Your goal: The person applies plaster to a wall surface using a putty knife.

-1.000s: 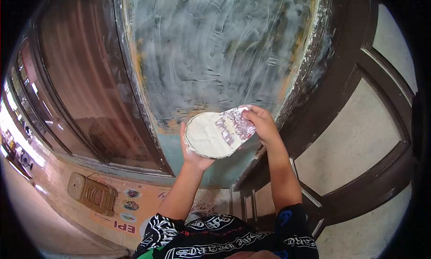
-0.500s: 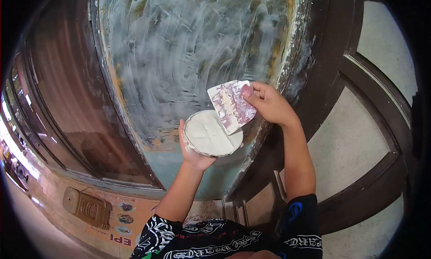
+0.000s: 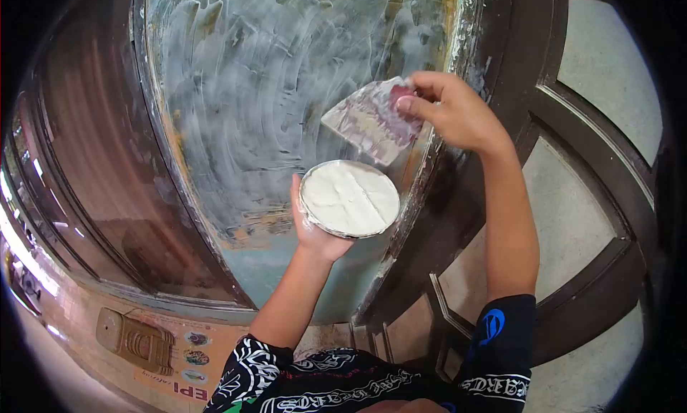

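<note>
My left hand [image 3: 318, 230] supports a round lid-like dish of white putty [image 3: 349, 198] from below, its fingers mostly hidden under the rim. Grooves cross the putty's surface. Between the thumb and fingers of my right hand [image 3: 447, 109] is a flat putty scraper [image 3: 377, 121], pinkish-red and smeared with white. The scraper is raised above the dish, apart from it, and tilted. Behind both stands a grey-blue panel [image 3: 279, 76] streaked with thin white putty, with bare brownish patches along its edges.
To the right is a dark brown frame with pale panels [image 3: 529, 220]. A brown wooden door with glass [image 3: 100, 148] stands at left. On the floor lie a brown plastic object [image 3: 136, 339] and an orange printed sheet [image 3: 161, 388].
My right hand has lifted the scraper up off the putty and to the right. The dish in my left hand has moved slightly right and up, with a new groove in its putty.
</note>
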`<state>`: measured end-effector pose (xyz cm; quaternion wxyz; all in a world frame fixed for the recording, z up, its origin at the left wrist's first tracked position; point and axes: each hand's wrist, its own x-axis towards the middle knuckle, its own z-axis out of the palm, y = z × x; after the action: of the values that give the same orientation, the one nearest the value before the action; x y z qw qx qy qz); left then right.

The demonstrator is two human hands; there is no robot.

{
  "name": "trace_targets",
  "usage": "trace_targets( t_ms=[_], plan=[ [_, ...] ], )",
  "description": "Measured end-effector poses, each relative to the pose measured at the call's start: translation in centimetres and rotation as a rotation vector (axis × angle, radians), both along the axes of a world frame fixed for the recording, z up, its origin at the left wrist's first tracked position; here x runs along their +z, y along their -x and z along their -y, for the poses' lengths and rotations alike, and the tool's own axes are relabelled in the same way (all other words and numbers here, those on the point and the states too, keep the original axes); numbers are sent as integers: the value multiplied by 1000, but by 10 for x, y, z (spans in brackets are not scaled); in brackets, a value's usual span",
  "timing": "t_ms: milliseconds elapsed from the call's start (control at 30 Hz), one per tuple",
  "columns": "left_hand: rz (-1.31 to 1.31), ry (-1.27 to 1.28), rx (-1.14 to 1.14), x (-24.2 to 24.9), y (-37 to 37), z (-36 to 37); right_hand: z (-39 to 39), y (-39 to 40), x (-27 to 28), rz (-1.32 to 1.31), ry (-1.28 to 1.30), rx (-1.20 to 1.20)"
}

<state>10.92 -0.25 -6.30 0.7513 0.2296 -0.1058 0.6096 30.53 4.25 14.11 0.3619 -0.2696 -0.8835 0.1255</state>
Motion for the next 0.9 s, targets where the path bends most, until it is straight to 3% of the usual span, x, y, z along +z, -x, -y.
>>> trace_targets(
  t_ms=[233, 400, 500, 633, 767, 833, 900],
  plan=[
    [-2, 71, 46, -5, 1, -2, -37, -22, 90, 106, -508, -321],
    [39, 41, 43, -12, 5, 1, -69, -19, 141, 239, -662, -462],
    [29, 27, 74, -14, 10, 4, -77, -17, 162, 203, -627, -488],
    [20, 60, 106, -12, 20, 10, -104, -20, 172, 174, -850, -390],
    [19, 64, 136, -16, 30, 9, -105, -15, 186, 198, -871, -491],
    [5, 102, 159, -13, 34, 12, -86, -16, 199, 207, -668, -531],
    [-25, 128, 204, -15, 40, 14, -77, -17, 195, 249, -694, -561]
  ],
)
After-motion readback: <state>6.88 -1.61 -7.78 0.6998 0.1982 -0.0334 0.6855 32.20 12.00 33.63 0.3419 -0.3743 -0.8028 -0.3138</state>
